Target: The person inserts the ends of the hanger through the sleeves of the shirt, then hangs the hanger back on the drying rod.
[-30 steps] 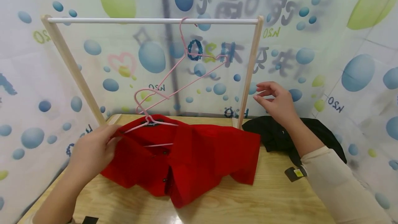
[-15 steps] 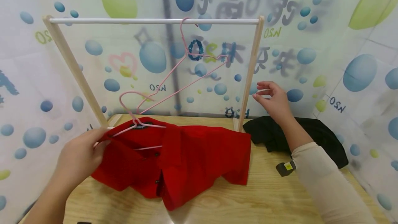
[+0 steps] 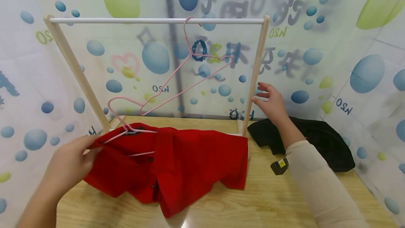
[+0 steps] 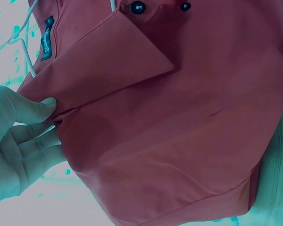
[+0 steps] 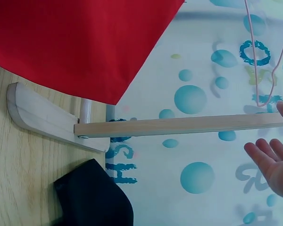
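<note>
left grip (image 3: 68,159) pinching the red shirt (image 3: 196,161) by the collar (image 4: 104,66), cloth spreading right of it! pink hanger (image 3: 128,128) inside, that's done; both clear of the rail (image 3: 126,20) beyond, hanging apparently remains. right grip (image 3: 272,104), loosely parted, holding nothing, hovers beside the post (image 3: 255,76).
</note>
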Demonstrator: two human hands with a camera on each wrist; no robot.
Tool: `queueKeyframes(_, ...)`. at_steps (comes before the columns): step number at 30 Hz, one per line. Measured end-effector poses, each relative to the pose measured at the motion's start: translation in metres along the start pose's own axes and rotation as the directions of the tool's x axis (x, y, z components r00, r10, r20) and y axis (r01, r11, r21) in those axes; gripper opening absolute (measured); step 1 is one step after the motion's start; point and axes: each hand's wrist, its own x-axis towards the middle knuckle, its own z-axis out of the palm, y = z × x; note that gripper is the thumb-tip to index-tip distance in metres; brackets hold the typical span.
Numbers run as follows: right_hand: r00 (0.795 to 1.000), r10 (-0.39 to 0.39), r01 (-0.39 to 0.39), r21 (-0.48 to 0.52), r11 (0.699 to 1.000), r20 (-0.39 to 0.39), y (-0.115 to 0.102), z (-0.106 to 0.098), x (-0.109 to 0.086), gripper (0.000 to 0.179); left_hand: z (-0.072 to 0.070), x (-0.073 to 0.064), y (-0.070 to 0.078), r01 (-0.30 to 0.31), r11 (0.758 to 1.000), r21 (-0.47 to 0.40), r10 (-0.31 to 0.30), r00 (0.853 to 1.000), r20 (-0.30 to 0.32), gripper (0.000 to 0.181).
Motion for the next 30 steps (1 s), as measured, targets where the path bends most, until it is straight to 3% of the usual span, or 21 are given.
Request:
queueKeyframes(4,0.999,0.035,-0.035,-0.014,0.999,0.009,0.002,0.005,0.005,0.066,-0.002,-0.002,-0.005,0.008,1.0,0.014,-0.008,1.0,0.017,0.027)
queueKeyframes(10,1.0,0.026,-0.026,-0.021,0.999,0.014,0.006,0.013,0.01,0.065,-0.001,-0.006,-0.016,0.029,0.999,0.023,-0.03,0.999,0.041,0.025)
queueKeyframes(17,0.999,0.046,-0.047,0.032,0.998,0.018,0.007,0.017,0.014,0.053,0.0,-0.01,-0.028,0.069,0.997,0.026,-0.071,0.993,0.089,0.024)
queueKeyframes(24,0.999,0.048,-0.047,-0.042,0.998,0.018,0.008,0.02,0.017,0.043,0.0,-0.01,-0.035,0.102,0.993,0.052,-0.108,0.983,0.146,0.021)
queueKeyframes(30,1.0,-0.016,0.018,-0.177,0.984,0.01,0.01,0.021,0.017,0.04,0.001,-0.006,-0.041,0.133,0.988,0.075,-0.145,0.974,0.176,0.016)
